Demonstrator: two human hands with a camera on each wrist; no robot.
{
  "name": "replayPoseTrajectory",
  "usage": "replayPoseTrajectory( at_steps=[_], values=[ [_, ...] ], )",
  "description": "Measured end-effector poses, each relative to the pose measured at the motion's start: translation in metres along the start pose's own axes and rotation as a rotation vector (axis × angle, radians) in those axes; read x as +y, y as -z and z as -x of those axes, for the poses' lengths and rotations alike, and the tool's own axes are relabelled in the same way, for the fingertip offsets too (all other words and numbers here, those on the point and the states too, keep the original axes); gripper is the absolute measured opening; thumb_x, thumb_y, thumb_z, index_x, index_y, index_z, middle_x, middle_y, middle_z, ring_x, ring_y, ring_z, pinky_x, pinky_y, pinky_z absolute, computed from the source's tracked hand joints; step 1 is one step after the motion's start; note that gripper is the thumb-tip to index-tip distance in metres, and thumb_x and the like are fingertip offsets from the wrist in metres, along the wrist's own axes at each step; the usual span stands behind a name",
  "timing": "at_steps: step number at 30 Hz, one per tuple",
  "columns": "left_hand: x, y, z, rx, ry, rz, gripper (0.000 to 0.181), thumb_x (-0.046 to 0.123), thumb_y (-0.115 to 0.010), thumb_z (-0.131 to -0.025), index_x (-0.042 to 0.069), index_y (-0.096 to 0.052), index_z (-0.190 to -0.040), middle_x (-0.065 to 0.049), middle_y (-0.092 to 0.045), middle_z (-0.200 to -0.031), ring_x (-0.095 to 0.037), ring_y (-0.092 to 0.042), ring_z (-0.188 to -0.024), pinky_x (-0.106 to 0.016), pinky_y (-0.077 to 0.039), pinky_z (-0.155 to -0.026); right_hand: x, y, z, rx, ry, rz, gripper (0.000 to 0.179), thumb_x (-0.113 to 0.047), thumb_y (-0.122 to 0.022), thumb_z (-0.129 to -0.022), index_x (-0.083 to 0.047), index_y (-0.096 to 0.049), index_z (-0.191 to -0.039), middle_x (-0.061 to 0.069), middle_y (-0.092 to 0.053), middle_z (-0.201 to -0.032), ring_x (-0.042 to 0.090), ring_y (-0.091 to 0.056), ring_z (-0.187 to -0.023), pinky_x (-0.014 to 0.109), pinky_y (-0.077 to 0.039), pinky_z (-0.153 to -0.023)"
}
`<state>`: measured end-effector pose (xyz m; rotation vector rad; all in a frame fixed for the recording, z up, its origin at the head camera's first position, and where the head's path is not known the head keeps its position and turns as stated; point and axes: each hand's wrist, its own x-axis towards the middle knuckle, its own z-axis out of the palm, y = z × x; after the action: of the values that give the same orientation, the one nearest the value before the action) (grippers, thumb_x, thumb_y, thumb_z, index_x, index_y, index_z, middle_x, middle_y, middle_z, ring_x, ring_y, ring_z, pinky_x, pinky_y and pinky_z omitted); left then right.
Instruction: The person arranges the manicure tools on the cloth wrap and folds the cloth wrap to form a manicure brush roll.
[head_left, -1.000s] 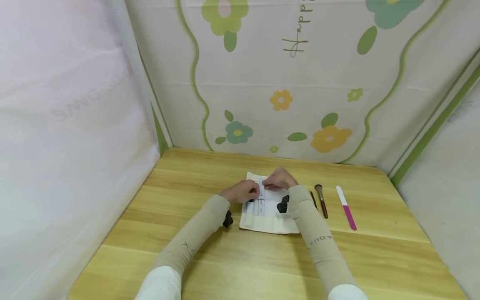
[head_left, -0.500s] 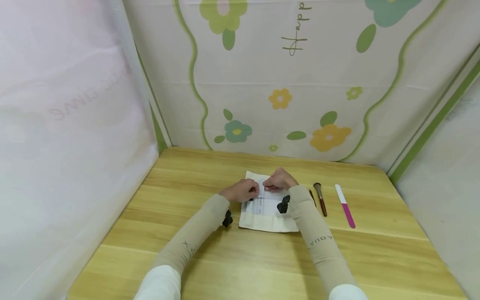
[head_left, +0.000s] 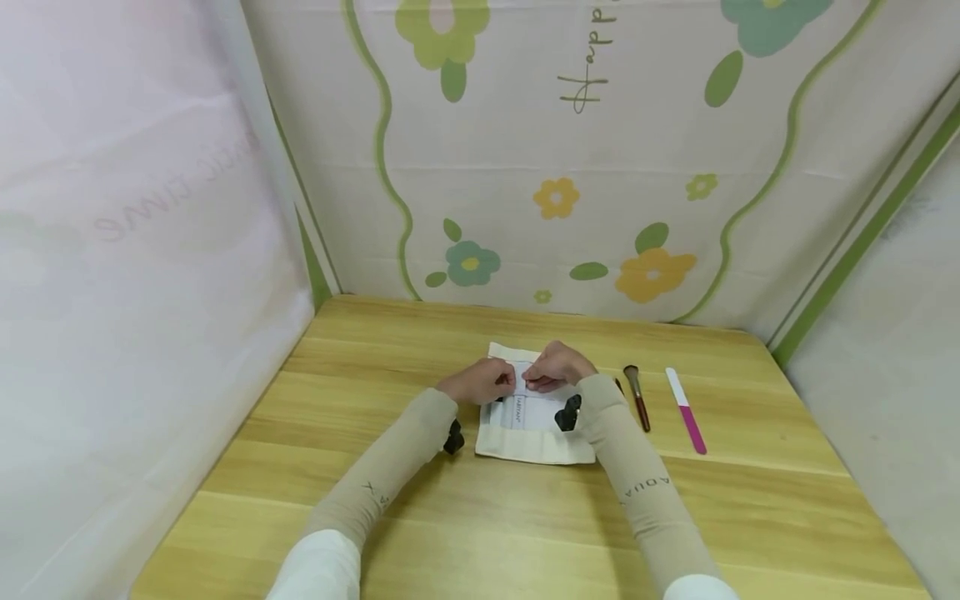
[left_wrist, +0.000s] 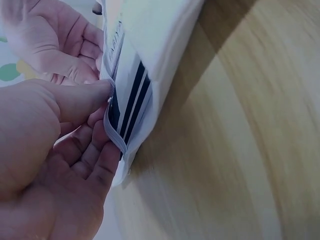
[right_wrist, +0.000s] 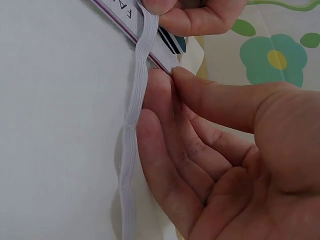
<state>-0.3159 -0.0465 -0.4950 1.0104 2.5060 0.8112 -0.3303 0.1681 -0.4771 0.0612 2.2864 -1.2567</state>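
A white fabric case (head_left: 536,447) lies unfolded on the table, with a white elastic band (right_wrist: 129,150) across it. My left hand (head_left: 476,382) pinches the band between thumb and fingers, lifting it from the cloth. A pale grey nail file (right_wrist: 122,11) with a purple edge and dark lettering passes under the band. My right hand (head_left: 558,365) holds its far end between thumb and forefinger. In the left wrist view, flat pieces with dark edges (left_wrist: 132,97) sit inside the raised loop. What they are is unclear.
Right of the case lie a makeup brush (head_left: 637,397), a white-and-pink nail file (head_left: 686,411) and a thin dark item (head_left: 619,387), partly hidden by my right forearm. A flower-printed curtain (head_left: 555,250) stands behind the table (head_left: 420,517).
The grey nail file has slid toward the near side of the case, its lettering now showing below the band. My right hand has come slightly nearer with it; my left hand stays put.
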Motion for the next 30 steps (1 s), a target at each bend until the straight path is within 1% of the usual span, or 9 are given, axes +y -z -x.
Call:
replayPoseTrajectory(
  at_steps=[6, 8, 11, 15, 19, 22, 25, 28, 30],
  values=[
    [0.004, 0.001, 0.001, 0.013, -0.019, 0.010, 0.014, 0.008, -0.062, -0.106, 0.005, -0.070, -0.096, 0.000, -0.062, -0.088, -0.010, -0.054, -0.081, -0.024, -0.046, -0.078, 0.001, 0.017, 0.014, 0.024, 0.046, 0.044, 0.024, -0.015, -0.079, -0.094, 0.007, -0.079, -0.106, 0.016, -0.082, -0.096, 0.020, -0.080, -0.081, 0.036, -0.065, -0.080],
    [0.006, 0.001, 0.001, 0.013, -0.014, 0.005, 0.014, 0.008, -0.062, -0.106, 0.005, -0.071, -0.096, -0.001, -0.063, -0.088, -0.011, -0.054, -0.080, -0.025, -0.046, -0.078, 0.002, 0.029, 0.022, 0.035, 0.062, 0.084, 0.029, -0.017, -0.079, -0.095, 0.008, -0.078, -0.109, 0.018, -0.081, -0.102, 0.024, -0.080, -0.088, 0.039, -0.064, -0.086],
    [0.007, 0.002, 0.002, 0.006, -0.001, 0.005, 0.014, 0.009, -0.063, -0.105, 0.004, -0.072, -0.097, 0.000, -0.064, -0.088, -0.011, -0.054, -0.079, -0.025, -0.047, -0.077, 0.009, 0.053, 0.036, 0.043, 0.095, 0.131, 0.030, -0.019, -0.078, -0.096, 0.010, -0.077, -0.105, 0.018, -0.081, -0.103, 0.030, -0.079, -0.096, 0.044, -0.063, -0.092],
    [0.006, 0.002, 0.001, 0.002, 0.012, 0.010, 0.013, 0.011, -0.064, -0.105, 0.007, -0.074, -0.096, 0.001, -0.066, -0.089, -0.010, -0.056, -0.079, -0.023, -0.048, -0.075, 0.027, 0.090, 0.058, 0.060, 0.135, 0.211, 0.028, -0.022, -0.075, -0.098, 0.006, -0.075, -0.095, 0.008, -0.077, -0.081, 0.022, -0.070, -0.071, 0.039, -0.061, -0.078],
    [0.010, 0.003, -0.001, 0.015, 0.020, 0.016, 0.011, 0.011, -0.066, -0.104, 0.008, -0.075, -0.097, 0.002, -0.068, -0.090, -0.010, -0.057, -0.079, -0.022, -0.049, -0.075, 0.048, 0.126, 0.079, 0.087, 0.150, 0.282, 0.027, -0.024, -0.072, -0.101, 0.003, -0.076, -0.100, 0.001, -0.072, -0.081, 0.012, -0.059, -0.071, 0.032, -0.054, -0.073],
    [0.016, 0.003, -0.005, 0.015, -0.003, 0.016, 0.011, 0.011, -0.066, -0.103, 0.007, -0.076, -0.100, 0.001, -0.069, -0.091, -0.010, -0.058, -0.079, -0.022, -0.050, -0.074, 0.068, 0.149, 0.094, 0.130, 0.137, 0.326, 0.028, -0.025, -0.070, -0.102, 0.002, -0.075, -0.106, 0.007, -0.074, -0.092, 0.015, -0.062, -0.079, 0.033, -0.055, -0.077],
    [0.022, 0.001, -0.009, 0.002, -0.032, 0.017, 0.012, 0.011, -0.065, -0.104, 0.005, -0.076, -0.104, 0.000, -0.071, -0.094, -0.010, -0.058, -0.078, -0.021, -0.051, -0.074, 0.092, 0.168, 0.107, 0.192, 0.114, 0.395, 0.034, -0.027, -0.069, -0.103, 0.005, -0.074, -0.114, 0.019, -0.074, -0.104, 0.023, -0.066, -0.086, 0.041, -0.058, -0.080],
    [0.027, -0.002, -0.013, -0.008, -0.034, 0.006, 0.012, 0.008, -0.065, -0.104, 0.004, -0.076, -0.106, -0.002, -0.072, -0.098, -0.009, -0.058, -0.081, -0.021, -0.051, -0.077, 0.113, 0.178, 0.116, 0.251, 0.096, 0.449, 0.043, -0.027, -0.071, -0.102, 0.010, -0.071, -0.123, 0.030, -0.071, -0.122, 0.037, -0.071, -0.103, 0.051, -0.060, -0.088],
    [0.030, -0.004, -0.016, -0.011, -0.034, -0.008, 0.012, 0.007, -0.066, -0.103, 0.003, -0.076, -0.107, -0.003, -0.073, -0.100, -0.009, -0.059, -0.084, -0.022, -0.052, -0.080, 0.124, 0.181, 0.120, 0.280, 0.082, 0.472, 0.046, -0.027, -0.072, -0.100, 0.012, -0.070, -0.124, 0.034, -0.067, -0.128, 0.043, -0.069, -0.109, 0.054, -0.059, -0.089]
  ],
)
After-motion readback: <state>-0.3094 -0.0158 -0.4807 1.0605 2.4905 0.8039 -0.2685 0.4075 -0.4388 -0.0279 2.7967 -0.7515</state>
